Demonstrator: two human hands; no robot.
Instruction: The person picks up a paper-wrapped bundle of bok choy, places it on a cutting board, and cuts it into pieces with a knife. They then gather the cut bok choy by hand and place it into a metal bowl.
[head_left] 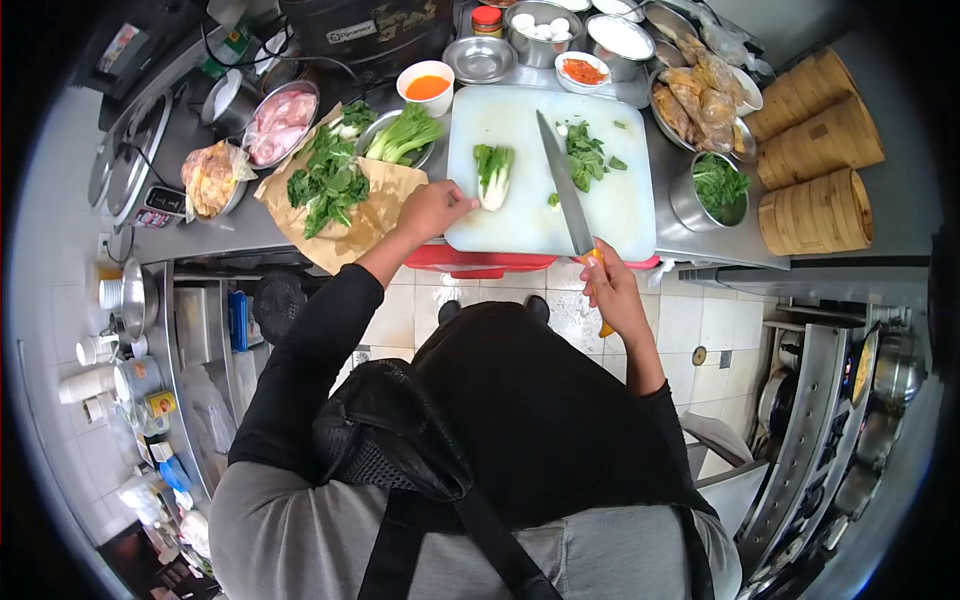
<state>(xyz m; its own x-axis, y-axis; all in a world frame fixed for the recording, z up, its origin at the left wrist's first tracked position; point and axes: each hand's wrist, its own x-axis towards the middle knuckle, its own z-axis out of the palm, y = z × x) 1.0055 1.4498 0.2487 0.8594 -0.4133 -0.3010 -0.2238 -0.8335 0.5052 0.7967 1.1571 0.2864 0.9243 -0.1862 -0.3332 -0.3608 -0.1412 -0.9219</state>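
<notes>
A large knife [566, 185] with a yellow handle is gripped in my right hand [612, 287], its blade slanting up and left over the white cutting board [540, 118]. Right of the blade lies a pile of chopped green leaves [588, 158]. On the board's left part rests a small bok choy [493, 177], pale base toward me. My left hand [438, 208] reaches over the board's left edge, its fingers extended and holding nothing, tips close beside the bok choy's base. A small green scrap [554, 201] sits left of the blade.
Leafy greens [330, 182] lie on brown paper [385, 190] at left, near a bowl of green stalks [405, 135]. A bowl of orange liquid [426, 86] stands behind. To the right are a metal pot of greens [718, 188] and bamboo steamers [815, 212].
</notes>
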